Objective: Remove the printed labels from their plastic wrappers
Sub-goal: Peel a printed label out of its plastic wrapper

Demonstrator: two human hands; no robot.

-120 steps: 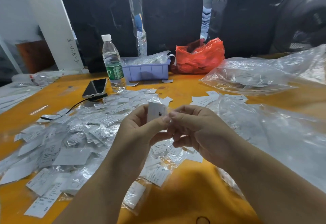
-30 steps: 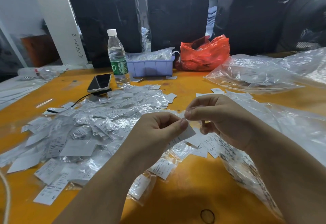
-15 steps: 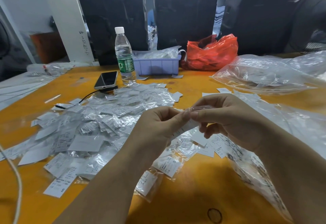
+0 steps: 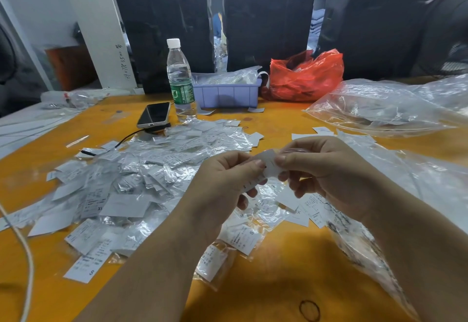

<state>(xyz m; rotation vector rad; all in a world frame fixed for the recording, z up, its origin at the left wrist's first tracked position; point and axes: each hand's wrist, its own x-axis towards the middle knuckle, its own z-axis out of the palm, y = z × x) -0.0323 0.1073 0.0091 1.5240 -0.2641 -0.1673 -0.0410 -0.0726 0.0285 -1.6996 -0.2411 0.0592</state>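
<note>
Above the orange table point(image 4: 273, 283), both hands meet over one small white printed label point(image 4: 269, 163) in its clear wrapper. My left hand point(image 4: 225, 182) pinches the label's lower left part between thumb and fingers. My right hand point(image 4: 321, 169) pinches the upper right end, where thin clear plastic shows. A wide heap of wrapped and loose labels point(image 4: 131, 182) covers the table to the left and under my hands.
At the back stand a water bottle point(image 4: 180, 81), a phone point(image 4: 154, 118) on a cable, a purple bin point(image 4: 228, 93) and a red bag point(image 4: 306, 75). Large clear plastic bags point(image 4: 385, 108) lie on the right. A white cable point(image 4: 27, 258) runs at the left edge.
Since a second ago my hands have drawn close together around the label and stayed there. The label's white end now shows more between the fingertips. The camera has tilted slightly.
</note>
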